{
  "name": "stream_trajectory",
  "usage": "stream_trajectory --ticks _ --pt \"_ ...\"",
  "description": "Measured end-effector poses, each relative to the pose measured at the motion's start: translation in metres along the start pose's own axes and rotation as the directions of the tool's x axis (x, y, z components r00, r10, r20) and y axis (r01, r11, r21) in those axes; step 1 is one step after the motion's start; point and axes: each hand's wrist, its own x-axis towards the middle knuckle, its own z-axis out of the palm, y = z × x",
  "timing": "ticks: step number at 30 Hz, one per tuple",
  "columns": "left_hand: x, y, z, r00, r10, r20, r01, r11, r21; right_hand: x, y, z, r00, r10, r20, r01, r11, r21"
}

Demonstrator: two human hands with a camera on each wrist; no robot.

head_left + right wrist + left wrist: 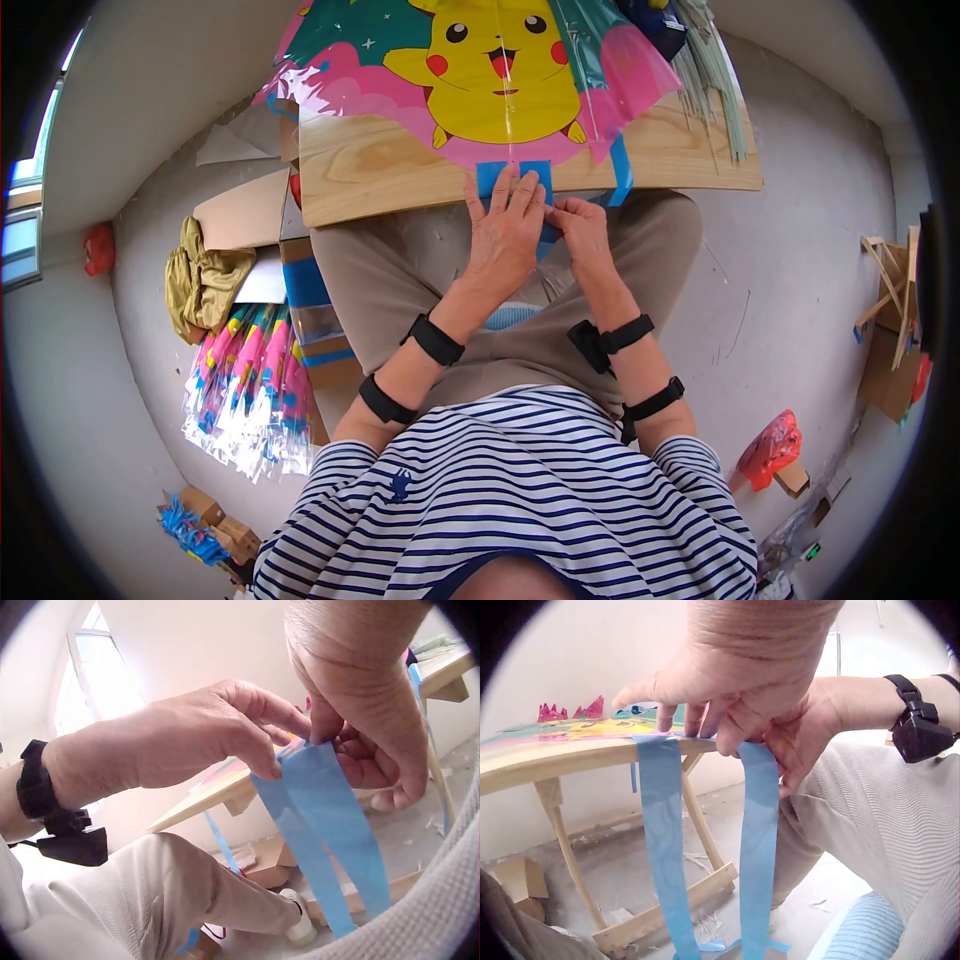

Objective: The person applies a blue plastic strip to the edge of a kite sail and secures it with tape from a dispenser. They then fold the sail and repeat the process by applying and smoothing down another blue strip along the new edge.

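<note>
A glossy sheet with a yellow cartoon figure (505, 95) lies on the wooden table (375, 190). My left hand (505, 235) spreads its fingers on a blue strip (487, 178) at the sheet's lower edge. Close on its right, my right hand (585, 235) pinches blue strip material between thumb and fingers. In the left wrist view, two lengths of blue strip (664, 825) (759, 825) hang below the table edge under my left hand (750, 675). The right wrist view shows the strip (330, 802) hanging from my right hand (367, 690), with my left thumb against its top edge.
Thin pale green sticks (725, 110) lie at the table's right side. Another blue strip (620, 170) crosses the front edge. Cardboard boxes, a gold cloth (200, 280) and folded colourful sheets (250, 380) are at the left. A red bag (770, 448) lies on the floor at right.
</note>
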Motion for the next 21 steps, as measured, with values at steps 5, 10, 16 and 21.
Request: stream_trajectory --ticks 5,10,16,21 --pt "0.000 -0.001 0.001 1.000 0.000 -0.004 0.000 1.000 -0.003 0.000 0.000 0.002 1.000 -0.012 -0.009 0.012 1.000 0.009" --pt "0.001 -0.001 0.001 1.000 -0.001 -0.005 0.001 1.000 -0.003 -0.002 -0.004 0.003 1.000 -0.008 -0.008 0.008 1.000 0.010" --pt "0.000 -0.001 0.001 1.000 -0.002 0.008 0.002 1.000 0.017 -0.004 -0.004 0.002 0.993 -0.100 -0.057 0.085 0.973 -0.216" --pt "0.000 -0.003 0.007 1.000 -0.001 -0.007 0.001 0.999 0.035 -0.027 -0.017 0.001 0.723 -0.691 0.006 0.395 0.407 -0.824"
